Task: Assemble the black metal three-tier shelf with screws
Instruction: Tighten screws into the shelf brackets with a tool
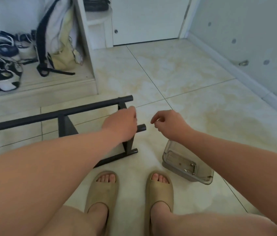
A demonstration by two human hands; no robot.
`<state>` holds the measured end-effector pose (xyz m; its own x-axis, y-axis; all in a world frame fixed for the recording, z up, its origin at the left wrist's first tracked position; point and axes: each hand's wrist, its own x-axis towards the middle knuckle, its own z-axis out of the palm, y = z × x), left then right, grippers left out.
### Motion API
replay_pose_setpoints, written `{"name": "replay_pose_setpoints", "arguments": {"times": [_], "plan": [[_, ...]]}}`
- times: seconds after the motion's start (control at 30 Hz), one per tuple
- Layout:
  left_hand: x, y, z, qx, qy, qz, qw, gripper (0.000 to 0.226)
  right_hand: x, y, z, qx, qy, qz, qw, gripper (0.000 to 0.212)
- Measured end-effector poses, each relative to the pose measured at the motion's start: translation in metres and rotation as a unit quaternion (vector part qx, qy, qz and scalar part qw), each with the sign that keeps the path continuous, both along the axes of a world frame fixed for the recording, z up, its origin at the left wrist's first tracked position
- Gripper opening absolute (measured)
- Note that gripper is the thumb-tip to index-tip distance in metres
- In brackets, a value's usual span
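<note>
Lying on the tiles, head view: black metal shelf frame (62,120) on its side, left of centre, round tubes running in from the left edge with flat cross pieces between them.
Left hand (122,123): at the frame's right end, fingers curled over the flat end piece and holding it, just beside the open end of a tube (142,128).
Right hand (168,124): in the air, apart from the frame, fingers curled, thumb and forefinger close together; whether they pinch anything cannot be told.
Clear plastic box (168,155): on the floor below the right forearm, near the right foot, with a few small screws (192,165) inside.
Feet: tan slide sandals (102,189), toes toward the frame.
Background: sneakers (1,65) and a hanging bag (57,36) at upper left; white door (148,19) beyond.
</note>
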<state>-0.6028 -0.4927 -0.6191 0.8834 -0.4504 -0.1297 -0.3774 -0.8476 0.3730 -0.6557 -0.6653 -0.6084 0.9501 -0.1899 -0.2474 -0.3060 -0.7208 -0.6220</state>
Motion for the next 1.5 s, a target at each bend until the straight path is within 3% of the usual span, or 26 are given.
{"name": "replay_pose_setpoints", "arguments": {"times": [0.17,0.27,0.5,0.8,1.27,1.5], "plan": [[0.016,0.037,-0.011,-0.058,0.082,0.135,0.986,0.015,-0.002,0.027,0.003,0.104,0.001,0.004,0.995,0.018],[0.024,0.044,-0.023,-0.054,0.138,0.136,0.98,0.023,-0.003,0.027,-0.009,0.105,0.038,0.05,0.992,0.02],[0.053,0.04,-0.034,-0.113,0.285,0.14,0.942,0.04,0.01,0.018,-0.018,0.138,0.036,0.04,0.989,0.015],[0.056,0.025,-0.05,-0.143,0.404,0.117,0.896,0.04,0.017,0.029,-0.033,0.131,0.045,0.07,0.988,0.014],[0.059,0.026,-0.053,-0.137,0.408,0.109,0.896,0.034,0.012,0.029,-0.035,0.068,0.031,0.083,0.994,0.01],[0.059,0.026,-0.055,-0.14,0.41,0.11,0.895,0.034,0.016,0.038,-0.044,-0.021,0.013,0.137,0.99,0.005]]}}
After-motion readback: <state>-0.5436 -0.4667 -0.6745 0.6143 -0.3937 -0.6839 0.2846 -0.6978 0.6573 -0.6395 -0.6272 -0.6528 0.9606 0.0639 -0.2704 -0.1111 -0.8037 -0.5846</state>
